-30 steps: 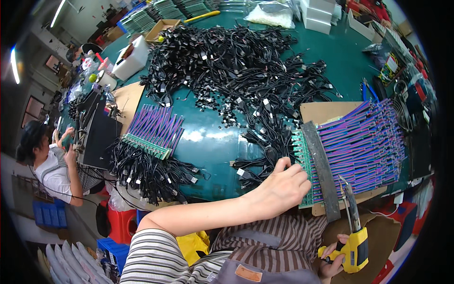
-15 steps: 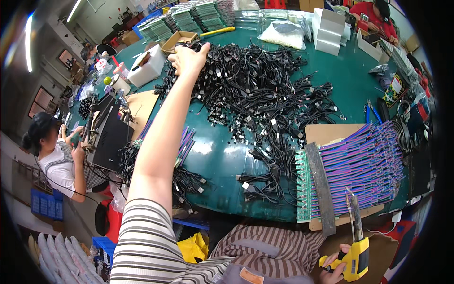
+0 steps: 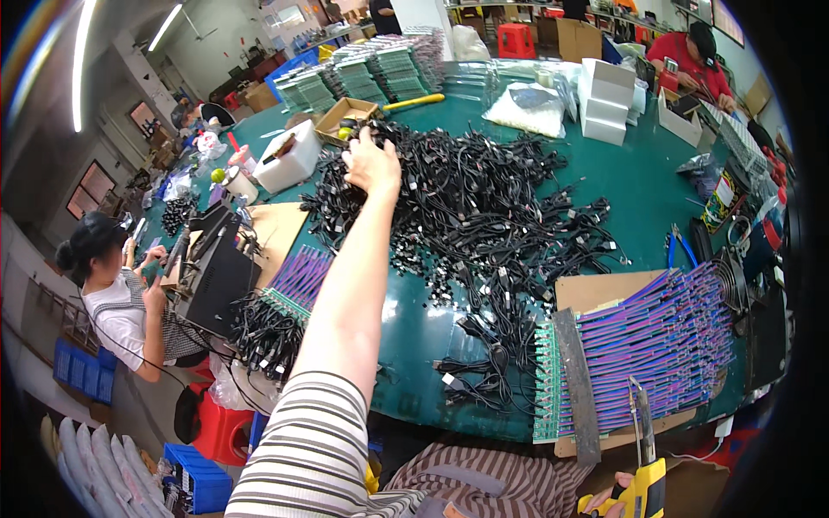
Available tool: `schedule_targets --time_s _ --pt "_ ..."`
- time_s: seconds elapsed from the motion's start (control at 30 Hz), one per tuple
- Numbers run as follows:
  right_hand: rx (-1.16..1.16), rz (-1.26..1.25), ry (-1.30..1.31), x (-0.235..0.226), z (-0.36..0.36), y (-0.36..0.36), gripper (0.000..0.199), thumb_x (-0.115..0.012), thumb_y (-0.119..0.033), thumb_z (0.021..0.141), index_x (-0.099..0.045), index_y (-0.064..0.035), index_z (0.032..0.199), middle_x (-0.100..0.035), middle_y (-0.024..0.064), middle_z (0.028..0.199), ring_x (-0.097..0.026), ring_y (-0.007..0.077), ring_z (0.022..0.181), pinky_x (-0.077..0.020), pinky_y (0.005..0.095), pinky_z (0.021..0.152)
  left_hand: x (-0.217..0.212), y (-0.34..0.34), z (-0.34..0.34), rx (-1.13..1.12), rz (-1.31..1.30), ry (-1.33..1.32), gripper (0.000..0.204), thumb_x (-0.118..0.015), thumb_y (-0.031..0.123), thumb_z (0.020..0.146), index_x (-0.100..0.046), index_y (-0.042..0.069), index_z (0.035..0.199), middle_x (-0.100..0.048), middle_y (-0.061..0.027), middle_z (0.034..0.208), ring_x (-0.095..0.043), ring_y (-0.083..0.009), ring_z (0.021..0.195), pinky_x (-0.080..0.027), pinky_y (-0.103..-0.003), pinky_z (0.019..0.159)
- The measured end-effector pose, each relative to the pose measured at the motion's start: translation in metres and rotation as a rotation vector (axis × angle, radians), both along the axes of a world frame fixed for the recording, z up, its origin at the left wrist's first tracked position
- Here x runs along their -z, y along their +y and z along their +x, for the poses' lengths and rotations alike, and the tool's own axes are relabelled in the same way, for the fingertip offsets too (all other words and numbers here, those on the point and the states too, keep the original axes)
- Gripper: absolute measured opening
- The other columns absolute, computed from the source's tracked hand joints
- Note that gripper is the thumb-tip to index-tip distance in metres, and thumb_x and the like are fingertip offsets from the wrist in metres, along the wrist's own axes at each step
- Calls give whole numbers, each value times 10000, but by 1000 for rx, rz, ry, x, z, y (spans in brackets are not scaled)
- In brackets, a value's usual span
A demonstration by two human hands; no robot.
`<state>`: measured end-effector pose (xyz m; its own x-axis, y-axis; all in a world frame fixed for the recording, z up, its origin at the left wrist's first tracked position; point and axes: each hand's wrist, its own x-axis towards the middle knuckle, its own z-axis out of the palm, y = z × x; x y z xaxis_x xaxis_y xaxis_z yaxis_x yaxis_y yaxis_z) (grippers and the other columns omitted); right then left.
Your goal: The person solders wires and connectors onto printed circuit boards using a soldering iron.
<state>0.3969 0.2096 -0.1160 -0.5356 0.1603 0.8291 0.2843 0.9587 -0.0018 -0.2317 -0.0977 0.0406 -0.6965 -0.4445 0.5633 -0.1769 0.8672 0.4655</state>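
My left hand (image 3: 373,166) reaches over the far left part of a heap of black cables (image 3: 471,181). Its fingers are apart, and nothing shows in them. Just beyond the fingertips stands a small cardboard box (image 3: 332,121) with a round yellow-green thing (image 3: 346,134) at its near edge. At the lower right, my right hand (image 3: 611,499) is wrapped round a yellow pistol-shaped soldering gun (image 3: 649,488), its long metal tips pointing up. Those tips overlap rows of purple-blue wires (image 3: 648,345) with green circuit boards (image 3: 546,380) at their left ends, under a dark flat bar (image 3: 577,388).
Left of my forearm lie more wired boards (image 3: 294,289) with black cables. A white container (image 3: 289,160), stacked green boards (image 3: 380,73), white boxes (image 3: 602,99) and blue pliers (image 3: 680,249) are on the green table (image 3: 414,345). One co-worker (image 3: 117,293) sits left, another (image 3: 695,69) far right.
The view has tilted up, so the scene sits lower. My left hand stays over the far part of the heap with its fingers shifted, and the yellow-green thing has come into sight.
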Motion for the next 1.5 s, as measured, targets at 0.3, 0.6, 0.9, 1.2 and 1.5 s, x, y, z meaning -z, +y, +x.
schedule_targets --time_s 0.3,0.6,0.9,1.2,1.5 --pt "-67 -148 -203 -18 4 -8 271 -801 -92 818 -670 77 985 -641 253 1043 -644 394 863 -551 449 741 20 -21 18 452 -36 410 379 -753 200 817 -664 127 1178 -620 -113 937 -597 -315 921 -492 -417 828" --pt "-92 -145 -178 -2 10 -7 439 -847 -80 759 -629 105 1092 -620 277 1117 -629 398 911 -545 446 798 -18 44 88 838 141 619 379 -799 91 789 -696 46 1151 -655 -89 859 -606 -174 723 -494 -292 674" --pt "-540 -1479 255 -30 -11 -26 468 -497 -351 1022 -442 67 1227 -491 209 1223 -508 113 612 -430 232 481 31 61 121 1484 57 -135 422 -795 35 757 -709 80 1169 -717 -40 1016 -623 -93 793 -503 -239 727" --pt "-563 -1465 300 -37 -10 -22 536 -522 -435 1001 -436 53 1207 -473 212 1187 -497 126 570 -422 239 468 -27 61 161 1252 -445 -510 431 -765 245 814 -692 117 1219 -725 -123 1083 -671 -241 1003 -357 -379 1038" --pt "-576 -1509 245 -57 -18 -33 582 -528 -471 990 -432 50 1232 -465 201 1208 -501 130 617 -436 247 495 -23 115 163 1471 -414 -335 384 -820 237 747 -737 146 1110 -691 -26 944 -632 -172 848 -344 -361 941"
